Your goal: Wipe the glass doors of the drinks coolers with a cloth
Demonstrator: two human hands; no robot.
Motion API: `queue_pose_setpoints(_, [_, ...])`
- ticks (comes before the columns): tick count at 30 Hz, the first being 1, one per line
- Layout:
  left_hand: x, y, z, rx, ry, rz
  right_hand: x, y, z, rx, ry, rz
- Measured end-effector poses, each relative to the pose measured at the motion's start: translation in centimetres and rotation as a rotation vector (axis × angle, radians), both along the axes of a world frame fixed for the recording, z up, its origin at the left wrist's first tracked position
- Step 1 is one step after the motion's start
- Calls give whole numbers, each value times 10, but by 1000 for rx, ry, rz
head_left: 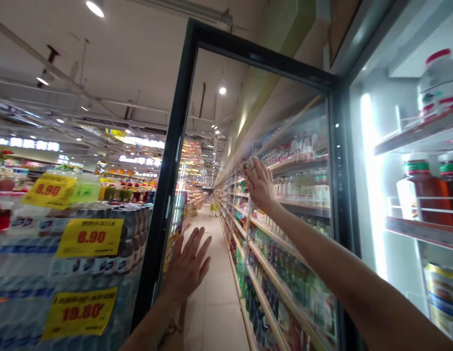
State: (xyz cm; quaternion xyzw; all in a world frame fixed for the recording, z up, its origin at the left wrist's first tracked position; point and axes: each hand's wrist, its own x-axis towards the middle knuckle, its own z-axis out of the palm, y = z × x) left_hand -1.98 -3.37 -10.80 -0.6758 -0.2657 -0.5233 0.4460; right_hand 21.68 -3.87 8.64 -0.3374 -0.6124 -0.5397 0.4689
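A black-framed glass door [263, 59] of a lit fridge stands swung open in front of me. My right hand [261, 187] is raised near the middle of the pane and presses a crumpled, light-coloured cloth [251, 164] against the glass. Around the cloth the pane looks hazy. Lower down and to the left, my left hand [190, 263] has its fingers spread and holds nothing. It is close to the door's left frame edge, palm towards the glass; whether it touches the pane I cannot tell.
On the right, the fridge shelves [424, 234] carry bottles, including a red-brown bottle [427, 190] with a green cap. Stacked drink packs [22, 273] with yellow price signs [89, 237] stand at the left. Through the glass show a long aisle [212, 292] and stocked shelves [277, 297].
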Motion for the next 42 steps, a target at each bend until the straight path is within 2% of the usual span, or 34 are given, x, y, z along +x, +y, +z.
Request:
queue_pose_setpoints(3, [0, -1, 0, 13, -1, 6, 9, -4, -22, -90, -405, -27])
queue_pose_setpoints(4, [0, -1, 0, 14, 1, 7, 20, -6, -24, -108, -436, -45])
queue_pose_setpoints(5, [0, -2, 0, 12, 5, 9, 36, -7, -22, -107, -366, -67])
queue_pose_setpoints(6, [0, -2, -1, 9, 5, 8, 55, -7, -18, -87, -200, -86])
queue_pose_setpoints(8, [0, -2, -1, 6, 2, -6, 96, -8, -6, -9, 262, -97])
queue_pose_setpoints(10, [1, -2, -1, 8, -6, -29, 126, -8, 0, 53, 599, -87])
queue_pose_setpoints(12, [2, -1, 0, 17, -14, -47, 134, -7, -6, 84, 660, -75])
queue_pose_setpoints(14, [2, 0, 0, 24, -17, -56, 120, -5, -23, 81, 509, -69])
queue_pose_setpoints(17, [2, 3, 1, 21, -14, -72, 95, -4, -50, -33, 53, -71])
queue_pose_setpoints(19, [2, 6, 1, 17, -17, -80, 99, -5, -57, -107, -105, -88])
queue_pose_setpoints(20, [2, 7, 1, 15, -19, -82, 108, -7, -56, -109, -59, -99])
queue_pose_setpoints(24, [3, 10, -1, 13, -24, -74, 166, -12, -39, 61, 519, -130])
queue_pose_setpoints(26, [4, 11, -1, 15, -27, -71, 177, -11, -32, 111, 613, -132])
queue_pose_setpoints(27, [4, 12, -2, 15, -27, -70, 173, -9, -32, 116, 609, -131])
queue_pose_setpoints(30, [4, 14, -1, 11, -20, -74, 131, -3, -47, 68, 439, -124])
queue_pose_setpoints(33, [3, 16, 0, 15, -13, -87, 83, -3, -72, -59, -88, -99])
queue_pose_setpoints(35, [3, 16, 0, 13, -13, -91, 74, -6, -84, -123, -408, -80])
queue_pose_setpoints(36, [3, 16, 0, 10, -14, -90, 79, -8, -86, -137, -455, -76])
queue_pose_setpoints(37, [3, 15, 0, 8, -15, -88, 90, -10, -86, -133, -391, -76])
queue_pose_setpoints(38, [3, 15, 0, 7, -17, -82, 104, -10, -83, -111, -231, -72])
queue_pose_setpoints(42, [5, 12, 0, 15, -16, -53, 157, -3, -64, 76, 568, -27])
